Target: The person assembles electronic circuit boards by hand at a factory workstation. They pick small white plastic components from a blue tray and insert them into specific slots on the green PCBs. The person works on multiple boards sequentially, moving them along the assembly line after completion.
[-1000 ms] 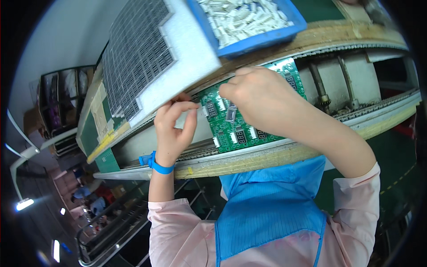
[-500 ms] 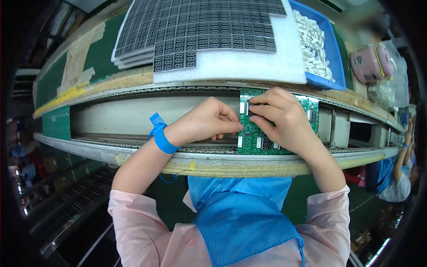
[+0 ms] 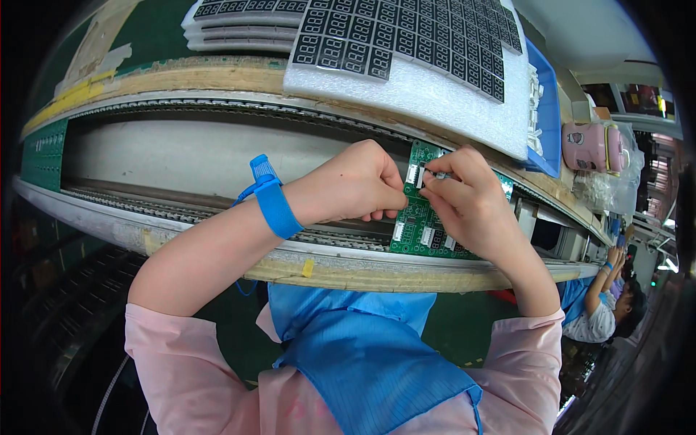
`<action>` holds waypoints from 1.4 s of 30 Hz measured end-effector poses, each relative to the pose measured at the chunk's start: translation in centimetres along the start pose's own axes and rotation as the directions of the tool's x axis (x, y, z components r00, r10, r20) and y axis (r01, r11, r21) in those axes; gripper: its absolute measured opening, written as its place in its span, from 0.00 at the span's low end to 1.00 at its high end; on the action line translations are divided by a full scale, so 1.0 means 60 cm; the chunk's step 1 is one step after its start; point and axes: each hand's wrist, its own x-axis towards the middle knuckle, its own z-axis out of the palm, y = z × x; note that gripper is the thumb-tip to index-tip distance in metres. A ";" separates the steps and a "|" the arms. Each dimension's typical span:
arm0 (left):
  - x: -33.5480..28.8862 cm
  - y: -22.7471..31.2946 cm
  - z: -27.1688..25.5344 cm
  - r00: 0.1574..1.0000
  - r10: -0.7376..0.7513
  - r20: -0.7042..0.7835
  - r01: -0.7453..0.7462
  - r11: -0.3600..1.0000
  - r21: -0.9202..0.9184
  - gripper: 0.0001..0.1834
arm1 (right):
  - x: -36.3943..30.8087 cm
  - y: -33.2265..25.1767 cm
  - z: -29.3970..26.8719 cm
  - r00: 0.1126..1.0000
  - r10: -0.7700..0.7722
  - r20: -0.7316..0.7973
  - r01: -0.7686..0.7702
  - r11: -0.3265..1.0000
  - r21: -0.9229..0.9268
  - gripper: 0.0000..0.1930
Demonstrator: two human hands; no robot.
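Note:
A green circuit board [image 3: 414, 221] with white connectors and black digit displays lies across the rails in front of me. My left hand [image 3: 359, 185], a blue strap round its wrist, has thumb and forefinger closed at the board's left edge, the other fingers curled. Over the board's upper part, my right hand [image 3: 475, 199] pinches a small digit display [image 3: 440, 175] beside a white connector [image 3: 412, 174]. My fingers partly cover that display, and the right hand hides much of the board's right side.
Beyond the rails, rows of black digit displays [image 3: 406, 32] lie on white foam [image 3: 453, 90]. A blue bin [image 3: 549, 119] of white parts stands right of it, near a pink case [image 3: 593, 147]. Another green board [image 3: 43, 154] sits at far left. A co-worker [image 3: 598, 312] is at far right.
The view has shifted and turned, so the foam and bin appear further right. Both hands stay at the board, the right still pinching at the same white connector.

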 end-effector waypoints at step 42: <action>-0.011 0.047 0.079 0.663 0.734 -0.151 -0.493 0.579 0.649 0.10 | -0.072 0.028 -0.050 0.919 0.388 0.074 -0.328 0.647 0.689 0.08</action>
